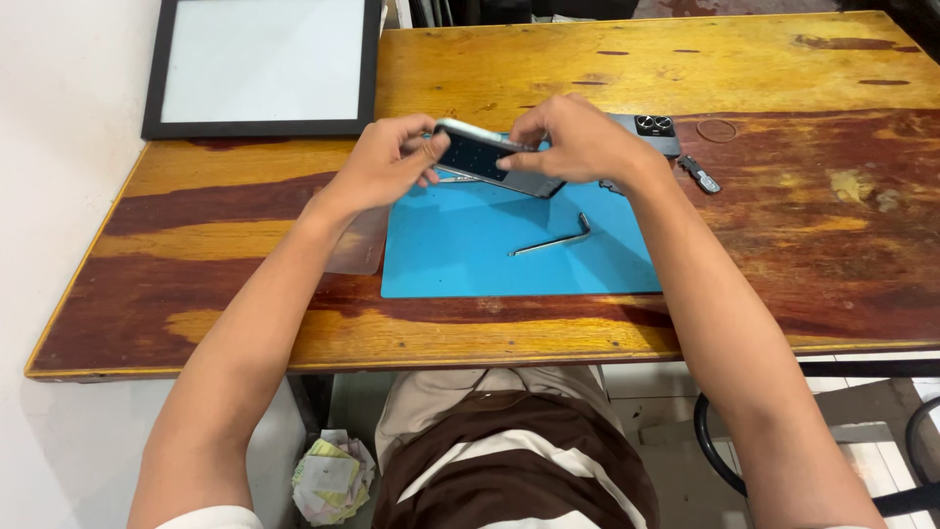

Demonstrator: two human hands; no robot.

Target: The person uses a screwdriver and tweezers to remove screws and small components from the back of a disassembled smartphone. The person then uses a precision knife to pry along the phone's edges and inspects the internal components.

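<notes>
Hands, left hand (384, 162) and right hand (578, 137), grip a tilted, silver-edged phone (490, 157).

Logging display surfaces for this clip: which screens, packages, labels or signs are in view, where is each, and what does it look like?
Phone: held above the blue mat between left hand and right hand; rectangular, silver-edged, dark face.
Framed panel: table's far left corner; black frame, blank pale surface.
No packages, labels or signs.
</notes>
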